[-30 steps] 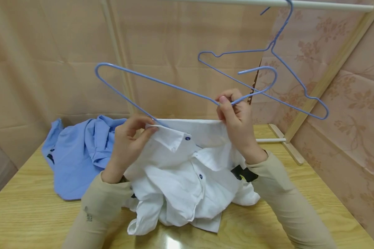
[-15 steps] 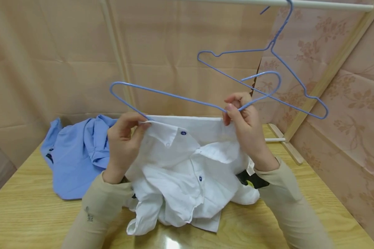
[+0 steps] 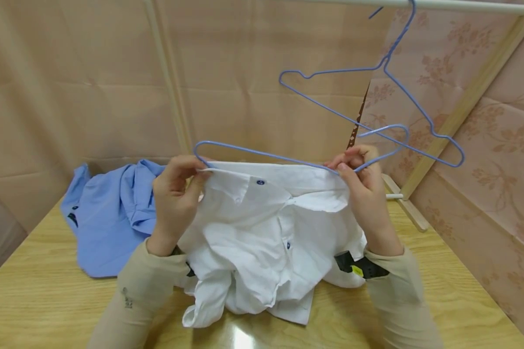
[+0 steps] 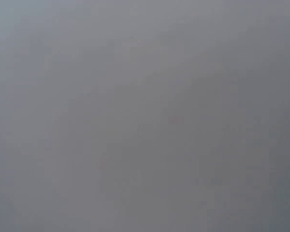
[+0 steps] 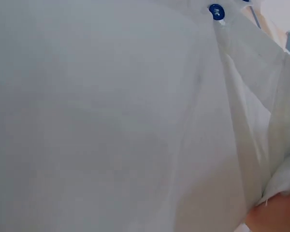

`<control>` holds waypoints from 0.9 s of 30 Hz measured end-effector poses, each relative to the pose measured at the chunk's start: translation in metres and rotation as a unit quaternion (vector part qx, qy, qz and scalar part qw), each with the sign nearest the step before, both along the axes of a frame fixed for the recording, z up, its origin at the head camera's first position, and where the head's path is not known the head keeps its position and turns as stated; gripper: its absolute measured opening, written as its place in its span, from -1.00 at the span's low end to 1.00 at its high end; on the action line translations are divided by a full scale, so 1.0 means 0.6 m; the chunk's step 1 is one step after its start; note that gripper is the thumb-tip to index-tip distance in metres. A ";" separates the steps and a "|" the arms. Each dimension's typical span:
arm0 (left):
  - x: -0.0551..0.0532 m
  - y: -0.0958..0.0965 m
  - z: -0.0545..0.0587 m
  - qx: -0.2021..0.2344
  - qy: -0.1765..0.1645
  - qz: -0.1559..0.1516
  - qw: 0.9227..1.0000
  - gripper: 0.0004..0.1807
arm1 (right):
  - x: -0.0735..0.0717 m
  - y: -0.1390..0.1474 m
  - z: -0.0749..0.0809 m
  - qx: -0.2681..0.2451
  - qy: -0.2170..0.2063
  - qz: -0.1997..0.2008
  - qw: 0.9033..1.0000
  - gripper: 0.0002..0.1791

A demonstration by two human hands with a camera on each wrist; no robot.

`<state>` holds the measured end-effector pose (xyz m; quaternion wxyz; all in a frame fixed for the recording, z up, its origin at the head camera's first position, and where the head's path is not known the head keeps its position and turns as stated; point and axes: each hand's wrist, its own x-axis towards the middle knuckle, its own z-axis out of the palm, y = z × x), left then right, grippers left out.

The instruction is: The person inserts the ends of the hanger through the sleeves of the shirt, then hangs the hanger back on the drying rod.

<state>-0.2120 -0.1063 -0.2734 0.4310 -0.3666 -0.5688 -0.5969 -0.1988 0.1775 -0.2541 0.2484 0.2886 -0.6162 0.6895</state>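
Observation:
My left hand point(image 3: 176, 201) pinches the collar of a white shirt point(image 3: 244, 237) at its left end, thumb in front. The right hand point(image 3: 368, 201) holds a blue wire hanger point(image 3: 262, 154) by its neck, near the right end of the collar. The hanger's upper bar lies just above the collar, its left end by my left fingertips; its lower part is hidden in the shirt. Its hook points up and right. White cloth and a dark blue button point(image 5: 216, 11) fill most of the right wrist view. Only blurred grey shows in the left wrist view.
A blue shirt point(image 3: 113, 228) lies crumpled on the wooden table point(image 3: 35, 286) to the left. Behind on the right, a second blue hanger point(image 3: 332, 71) hangs from the white rail point(image 3: 463, 6) of a rack with a wooden upright point(image 3: 463, 106).
The hanger has moved down and right with my right hand, sinking further into the white shirt. Its left end has dropped to collar height. My left hand keeps its pinch on the collar.

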 end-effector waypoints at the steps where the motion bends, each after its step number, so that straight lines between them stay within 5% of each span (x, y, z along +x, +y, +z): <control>1: 0.000 0.000 0.000 0.002 -0.002 -0.001 1.000 -0.83 | 0.000 0.002 -0.002 0.000 0.000 0.000 1.000 -0.75; 7: 0.000 -0.002 0.001 0.005 -0.016 -0.003 1.000 -0.83 | 0.003 0.016 -0.014 -0.002 -0.027 -0.016 1.000 -0.71; 14: 0.000 -0.005 0.001 0.005 -0.028 0.008 1.000 -0.70 | 0.003 0.027 -0.015 0.015 -0.054 0.017 0.998 -0.59; 20: 0.000 -0.007 0.005 0.000 -0.038 -0.009 0.999 -0.85 | 0.008 0.031 -0.012 0.034 -0.038 0.027 0.998 -0.44; 27: 0.005 -0.011 0.002 -0.082 -0.022 0.110 0.990 -0.87 | 0.003 0.026 -0.014 0.105 -0.048 0.003 0.993 -0.36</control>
